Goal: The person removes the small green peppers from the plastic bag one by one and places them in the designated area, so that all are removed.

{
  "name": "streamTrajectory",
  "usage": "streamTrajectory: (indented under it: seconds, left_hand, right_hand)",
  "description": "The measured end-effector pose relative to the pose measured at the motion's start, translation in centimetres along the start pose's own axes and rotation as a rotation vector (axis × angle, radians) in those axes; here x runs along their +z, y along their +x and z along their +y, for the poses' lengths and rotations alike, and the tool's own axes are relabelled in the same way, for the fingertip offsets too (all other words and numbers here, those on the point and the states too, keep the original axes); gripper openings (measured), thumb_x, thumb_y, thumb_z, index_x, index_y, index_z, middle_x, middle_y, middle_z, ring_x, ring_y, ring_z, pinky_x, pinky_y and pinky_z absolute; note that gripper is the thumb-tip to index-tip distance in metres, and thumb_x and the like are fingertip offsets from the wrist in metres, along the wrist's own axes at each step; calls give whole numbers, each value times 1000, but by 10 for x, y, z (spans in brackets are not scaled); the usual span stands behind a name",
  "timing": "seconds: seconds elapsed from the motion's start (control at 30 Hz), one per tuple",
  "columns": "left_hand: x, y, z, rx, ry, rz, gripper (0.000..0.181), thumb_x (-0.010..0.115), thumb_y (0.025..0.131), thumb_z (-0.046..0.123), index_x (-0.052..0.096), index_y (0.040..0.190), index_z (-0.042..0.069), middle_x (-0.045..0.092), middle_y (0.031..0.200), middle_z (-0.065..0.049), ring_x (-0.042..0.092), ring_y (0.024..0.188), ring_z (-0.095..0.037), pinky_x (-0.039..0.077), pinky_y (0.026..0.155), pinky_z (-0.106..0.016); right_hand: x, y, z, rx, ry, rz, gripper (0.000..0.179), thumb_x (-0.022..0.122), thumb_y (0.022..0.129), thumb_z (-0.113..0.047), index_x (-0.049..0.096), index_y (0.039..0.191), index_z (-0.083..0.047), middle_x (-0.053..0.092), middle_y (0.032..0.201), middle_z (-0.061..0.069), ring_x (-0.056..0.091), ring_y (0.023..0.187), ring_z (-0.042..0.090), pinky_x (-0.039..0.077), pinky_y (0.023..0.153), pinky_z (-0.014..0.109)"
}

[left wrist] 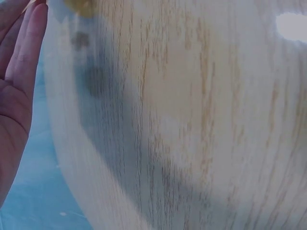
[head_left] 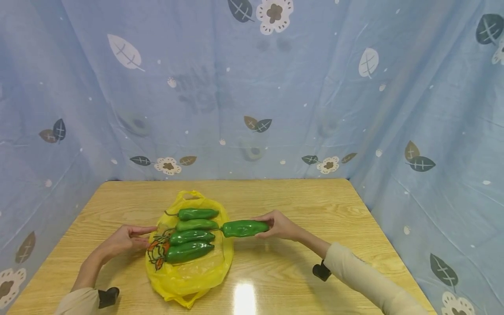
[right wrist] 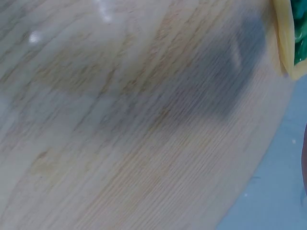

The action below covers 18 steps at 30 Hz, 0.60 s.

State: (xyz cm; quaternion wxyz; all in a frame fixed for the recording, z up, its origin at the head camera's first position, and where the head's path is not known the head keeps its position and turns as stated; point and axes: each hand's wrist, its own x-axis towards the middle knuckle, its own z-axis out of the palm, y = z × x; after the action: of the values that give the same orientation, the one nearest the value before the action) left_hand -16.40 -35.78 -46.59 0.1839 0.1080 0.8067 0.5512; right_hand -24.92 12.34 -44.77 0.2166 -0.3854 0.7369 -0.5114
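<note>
A yellow plastic bag lies flat on the wooden table, a printed orange and green patch near its left edge. Several long green chili peppers are lined up on it, stems to the left. My right hand grips another, thicker green pepper by its right end, between thumb and fingers. That pepper's stem points left and overlaps the row in the head view. At the bag's left edge is my left hand, its fingers extended toward the bag. The left wrist view shows these fingers fairly straight.
The wooden table has a bright light reflection near its front. A blue curtain with leaf and flower prints hangs behind and along both sides. Dark wrist cameras sit below both forearms.
</note>
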Motion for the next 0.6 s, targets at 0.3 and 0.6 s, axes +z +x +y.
streamTrajectory:
  seconds: [0.3,0.6]
  left_hand:
    - [-2,0,-2,-5,0,-1,57,66,90,9,41,136,-15,29,140,-39,65,100,-8,55,84,-30]
    - [0,-2,1,16,24,-2,56,65,90,8,42,135,-16,32,139,-39,64,106,-16,55,85,-30]
  right_hand:
    - [-16,-8,7,21,-31,14,48,74,83,-5,58,128,5,68,110,18,65,78,11,55,64,23]
    - [-41,-17,14,93,-40,53,50,74,84,-7,57,129,5,70,105,14,62,71,11,53,60,28]
